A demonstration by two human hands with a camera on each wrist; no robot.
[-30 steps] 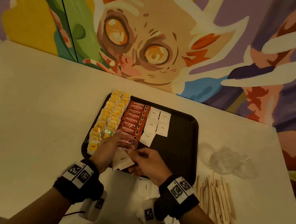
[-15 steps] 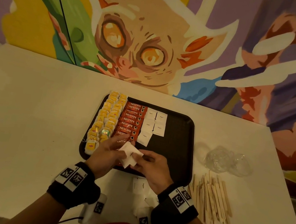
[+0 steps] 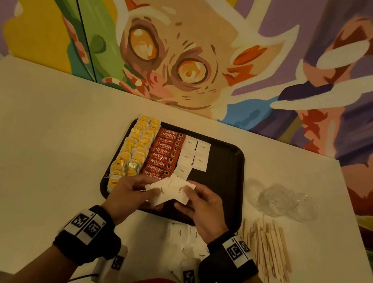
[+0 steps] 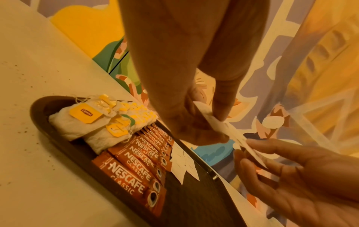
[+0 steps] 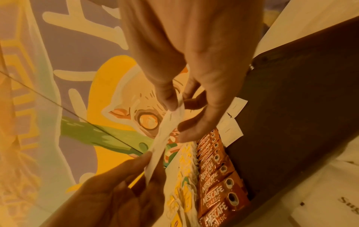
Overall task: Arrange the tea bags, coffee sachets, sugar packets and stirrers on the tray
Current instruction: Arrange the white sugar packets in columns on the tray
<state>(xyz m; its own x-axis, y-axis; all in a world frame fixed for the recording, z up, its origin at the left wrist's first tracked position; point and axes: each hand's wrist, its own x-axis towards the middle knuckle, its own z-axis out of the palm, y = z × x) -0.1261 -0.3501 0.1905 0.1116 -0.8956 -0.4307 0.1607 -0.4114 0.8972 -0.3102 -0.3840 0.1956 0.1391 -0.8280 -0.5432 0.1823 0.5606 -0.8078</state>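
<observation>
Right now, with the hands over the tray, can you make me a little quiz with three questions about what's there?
1. True or false: the wooden stirrers already lie on the tray.
2. What do the left hand and the right hand hold between them? A) tea bags B) white sugar packets C) a coffee sachet
3. Fill in: on the tray, the red coffee sachets lie between the sugar packets and the yellow-tagged ____.

Key: 1 false, they lie on the table right of it; 2 B; 3 tea bags.
</observation>
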